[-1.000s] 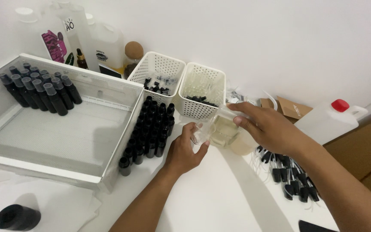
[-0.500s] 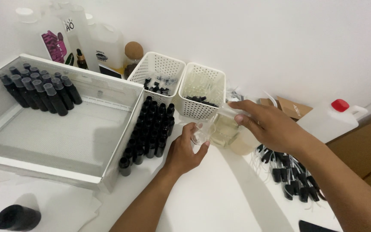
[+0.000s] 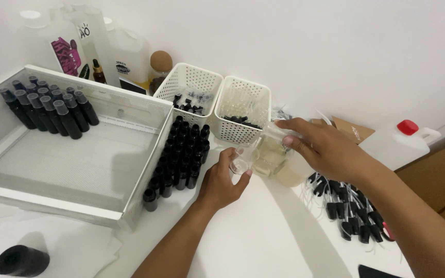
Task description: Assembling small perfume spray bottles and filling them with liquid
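Tilting a clear measuring beaker (image 3: 273,154) of pale yellowish liquid, the person's right hand (image 3: 325,149) grips it from above, fingers curled around its rim and upper wall, spout lowered toward a small clear funnel (image 3: 243,160). The left hand (image 3: 222,180) rests on the white table (image 3: 263,242) with thumb and fingers closed around the funnel's base; what the funnel sits in is hidden by the hand. Beaker and funnel meet just in front of two white perforated baskets (image 3: 243,116), each holding small black parts, set against the white wall.

Just left of the left hand stands a block of small black bottles (image 3: 178,157), packed in rows on the table and touching the side of a large, shallow clear tray (image 3: 130,154). Inside the tray, at its far left corner, a group of black spray bottles with clear caps (image 3: 50,108) stands upright.

Behind the tray, large translucent jugs (image 3: 124,56) and a cork-stoppered jar (image 3: 159,69) line the wall. To the right of the right hand lies a loose heap of black dropper caps with tubes (image 3: 348,211), and beyond it a white jug with a red cap (image 3: 395,144) lies on its side. A black cylinder (image 3: 21,261) lies on white paper at the near left.
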